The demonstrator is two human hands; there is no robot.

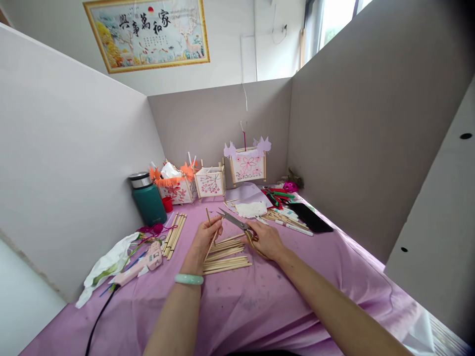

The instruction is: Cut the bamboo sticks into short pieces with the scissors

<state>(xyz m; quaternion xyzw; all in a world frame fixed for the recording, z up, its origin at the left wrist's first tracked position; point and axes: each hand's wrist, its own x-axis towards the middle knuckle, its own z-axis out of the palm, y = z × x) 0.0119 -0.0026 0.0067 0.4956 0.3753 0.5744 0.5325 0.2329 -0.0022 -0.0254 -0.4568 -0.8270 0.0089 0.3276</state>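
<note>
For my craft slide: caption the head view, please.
Left hand holding slim wooden sticks, right hand holding pointed grey metal scissors over a pink-purple tablecloth.

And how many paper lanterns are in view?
3: the orange-trimmed lantern near the green bottle, the untrimmed lantern in the middle, and the purple-trimmed lantern hanging right of that.

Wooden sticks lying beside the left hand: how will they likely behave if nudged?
The wooden sticks would probably roll or fan out, since they look slim and rounded, with no tie visible. They should be fairly stiff, as they lie straight on the purple cloth. Each is likely light, judging by how thin it looks.
</note>
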